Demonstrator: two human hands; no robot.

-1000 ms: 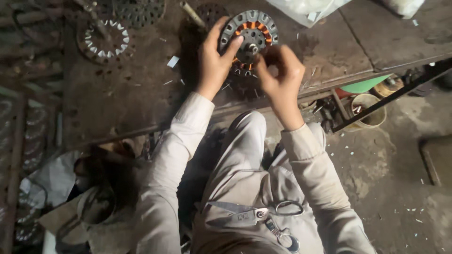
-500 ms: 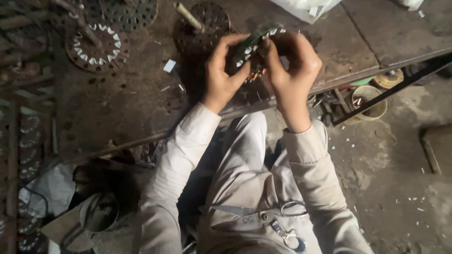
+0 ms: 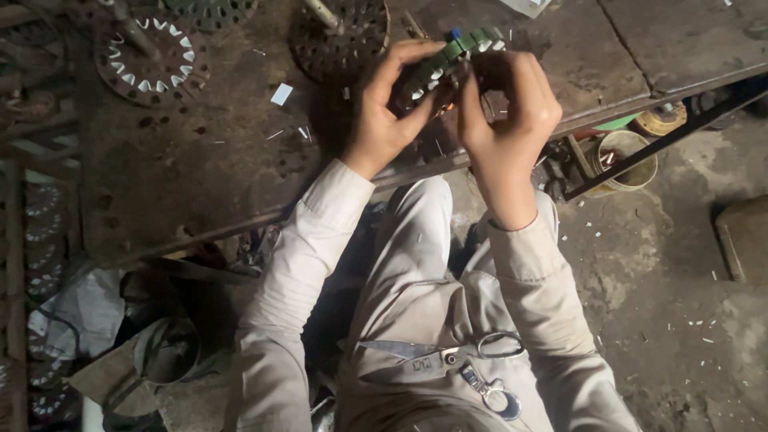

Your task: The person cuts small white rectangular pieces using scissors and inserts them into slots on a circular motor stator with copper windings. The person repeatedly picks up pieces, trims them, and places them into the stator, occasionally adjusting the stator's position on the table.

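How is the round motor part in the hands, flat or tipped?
Tipped: the round stator shows its green edge between left hand and right hand.

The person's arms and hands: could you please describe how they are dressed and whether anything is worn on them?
Both hands, the left hand and the right hand, are bare, with no gloves, and no rings or watch show. Both arms wear long, loose, pale beige sleeves, creased, ending in plain cuffs at the wrists.
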